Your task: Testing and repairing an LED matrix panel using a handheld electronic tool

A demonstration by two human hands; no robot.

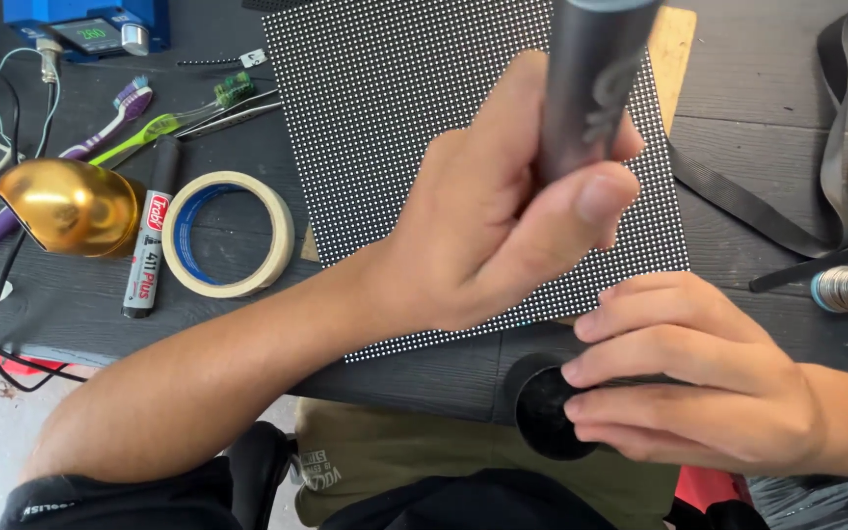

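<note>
One head-worn camera looks steeply down, close over the dark workbench (pixel 71 304); its near edge probably borders the lap.

At the top of the frame the left hand (pixel 488 221) grips a smooth, matt dark-grey tube (pixel 591 83) that looks like metal. The panel (pixel 395 108) beneath is matt black, studded with tiny pale dots. The table (pixel 748 69) is dark, grainy wood. At left sit a glossy golden dome (pixel 66 206) and a roll of papery cream tape (pixel 228 234).
</note>
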